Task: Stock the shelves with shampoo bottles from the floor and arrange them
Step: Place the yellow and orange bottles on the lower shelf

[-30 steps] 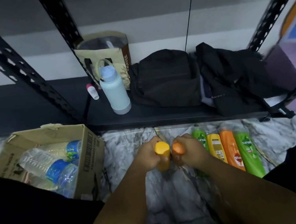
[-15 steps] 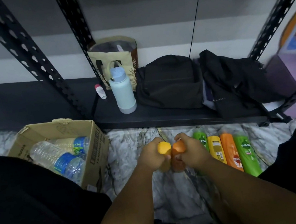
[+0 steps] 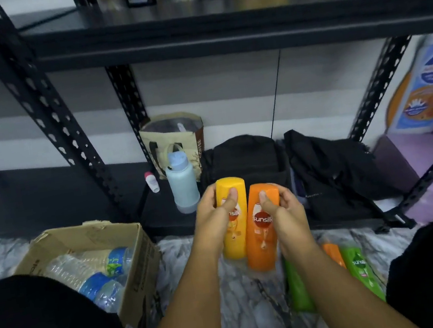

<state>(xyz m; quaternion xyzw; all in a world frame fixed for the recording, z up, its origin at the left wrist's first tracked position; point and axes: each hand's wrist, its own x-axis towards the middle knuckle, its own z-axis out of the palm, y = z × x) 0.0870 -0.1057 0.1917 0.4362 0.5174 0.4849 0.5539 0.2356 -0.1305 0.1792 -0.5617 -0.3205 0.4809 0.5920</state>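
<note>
While you hold both up, step: stocking.
Left grip (image 3: 215,220): round yellow bottle (image 3: 237,242).
Right grip (image 3: 286,209): round orange bottle (image 3: 262,244).
Next: stand them upright on shelf (image 3: 216,20).

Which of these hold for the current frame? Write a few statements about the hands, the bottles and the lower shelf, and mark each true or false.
1. The left hand grips a yellow bottle. True.
2. The right hand is empty. False: it grips an orange bottle.
3. The light blue flask lies on its side. False: it stands upright on the lower shelf.
4. A cardboard box on the floor holds plastic water bottles. True.
5. A green bottle lies on the floor beside the right forearm. True.
</note>
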